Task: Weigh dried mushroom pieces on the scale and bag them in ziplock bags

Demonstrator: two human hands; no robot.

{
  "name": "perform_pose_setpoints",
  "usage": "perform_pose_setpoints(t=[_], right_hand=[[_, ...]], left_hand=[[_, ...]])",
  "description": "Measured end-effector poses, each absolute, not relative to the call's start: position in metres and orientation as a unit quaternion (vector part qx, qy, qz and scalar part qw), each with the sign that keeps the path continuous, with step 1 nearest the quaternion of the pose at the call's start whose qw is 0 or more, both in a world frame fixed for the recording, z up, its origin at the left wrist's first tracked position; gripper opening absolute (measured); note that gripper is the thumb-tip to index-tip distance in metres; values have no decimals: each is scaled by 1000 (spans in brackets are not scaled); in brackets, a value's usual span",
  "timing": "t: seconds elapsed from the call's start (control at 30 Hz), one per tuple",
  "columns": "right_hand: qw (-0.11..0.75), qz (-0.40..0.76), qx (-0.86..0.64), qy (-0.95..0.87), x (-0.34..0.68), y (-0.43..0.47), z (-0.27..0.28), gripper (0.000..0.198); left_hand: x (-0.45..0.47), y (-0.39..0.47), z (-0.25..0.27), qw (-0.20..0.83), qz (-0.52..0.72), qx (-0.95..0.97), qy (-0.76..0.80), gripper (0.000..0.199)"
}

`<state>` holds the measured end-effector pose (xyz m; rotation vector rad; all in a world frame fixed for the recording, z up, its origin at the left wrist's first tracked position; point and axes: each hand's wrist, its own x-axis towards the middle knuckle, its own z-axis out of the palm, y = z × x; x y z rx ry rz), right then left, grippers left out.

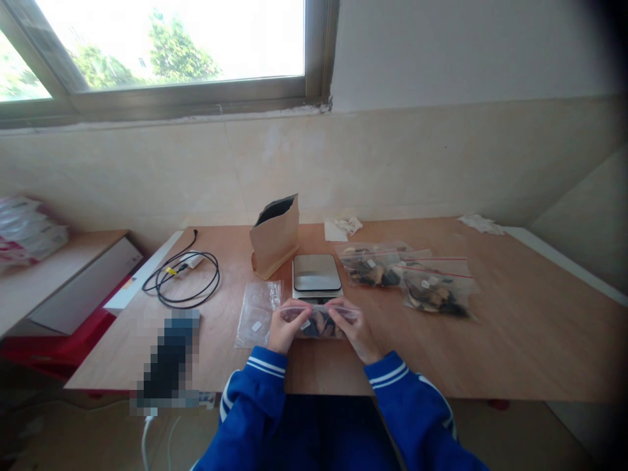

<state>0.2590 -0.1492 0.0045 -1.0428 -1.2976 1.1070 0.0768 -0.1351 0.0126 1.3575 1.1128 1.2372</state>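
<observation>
One bag (pixel 322 327), filled, at the near side of the scale (pixel 316 273), between our hands; contact with the table (pixel 392 353), we cannot tell. Care, in our judgement: we do best to hold the mouth taut and level, pressing evenly along the top edge. Left hand (pixel 287 324): thumb and fingers pinched on the edge's left part. Right hand (pixel 356 328): likewise pinched on the right part.

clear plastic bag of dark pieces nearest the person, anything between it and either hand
Nothing visible: the left hand and right hand pinch the top of the clear plastic bag of dark pieces directly. The square silver-topped scale sits beyond it, not between.
</observation>
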Motion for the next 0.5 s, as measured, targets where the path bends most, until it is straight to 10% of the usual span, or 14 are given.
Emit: perform_pose_setpoints(t=[0.5], right_hand=[[551, 378, -469, -577, 254, -147, 2, 22]], left_hand=[[77, -133, 8, 453, 532, 547, 461, 25]])
